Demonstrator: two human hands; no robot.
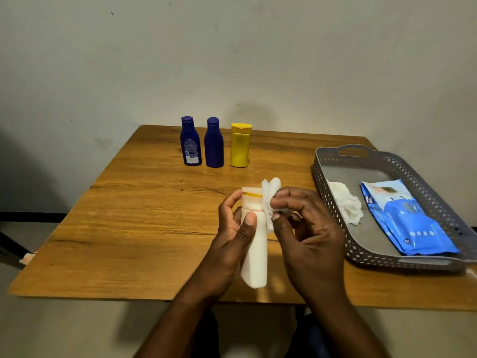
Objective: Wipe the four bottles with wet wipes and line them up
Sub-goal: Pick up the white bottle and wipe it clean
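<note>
A: White bottle (pixel 255 254), orange band under the cap, held above the near table (pixel 129 228) edge. Left hand (pixel 229 244) curled round its body, thumb on front. Right hand (pixel 307 236) pinches a white wipe (pixel 269 200) against the cap's 3 o'clock side.

B: Others?

A: At 11 o'clock, upright row along the far edge: label-side blue bottle (pixel 190 142), plain blue bottle (pixel 214 143), yellow bottle (pixel 240 146), near each other, not touching. At 3 o'clock, grey perforated tray (pixel 333 161) with a crumpled used wipe (pixel 346 205) and a blue wipes pack (pixel 402 220), lying apart.

B: Blocked?

A: Hands cover the white bottle's sides. Pack print blurred. Tray's near right corner cut off.
</note>
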